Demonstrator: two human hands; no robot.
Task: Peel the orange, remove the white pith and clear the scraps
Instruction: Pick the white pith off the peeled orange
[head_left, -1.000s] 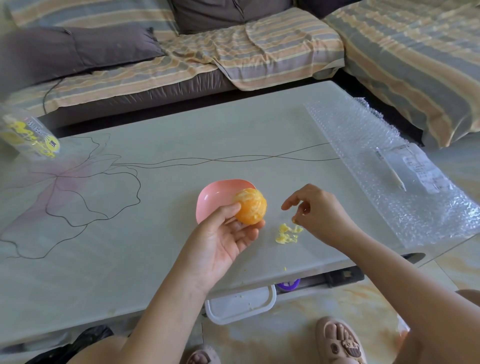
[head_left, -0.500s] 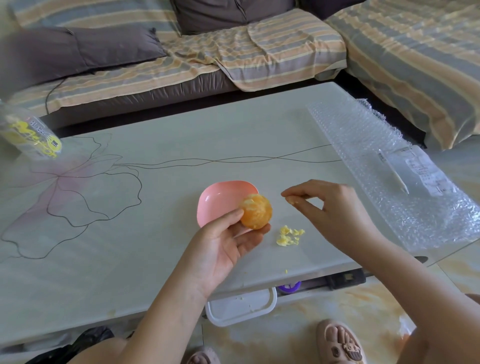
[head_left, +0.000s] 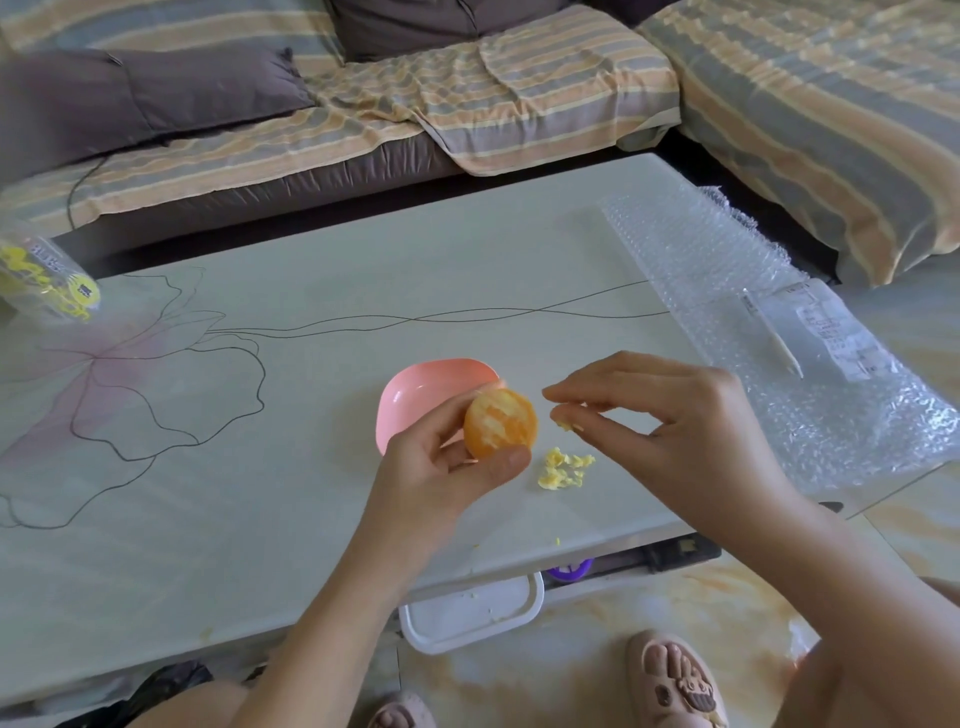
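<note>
A peeled orange (head_left: 500, 424) with pale streaks of pith is gripped between the thumb and fingers of my left hand (head_left: 441, 470), held just above the table in front of a pink dish (head_left: 415, 395). My right hand (head_left: 670, 426) hovers to the right of the fruit, its thumb and fingers pinching a small yellowish bit of pith (head_left: 566, 426). A little heap of pith scraps (head_left: 561, 470) lies on the table below that hand.
A bubble-wrap sheet (head_left: 769, 332) with a white stick and a label covers the table's right end. A clear bag with yellow print (head_left: 47, 283) sits at the far left. A white bin (head_left: 470, 616) stands below the table's front edge. Sofas surround the table.
My right hand rose from beside the scrap heap to the orange and now pinches a bit of pith. My left hand turned the orange slightly.
</note>
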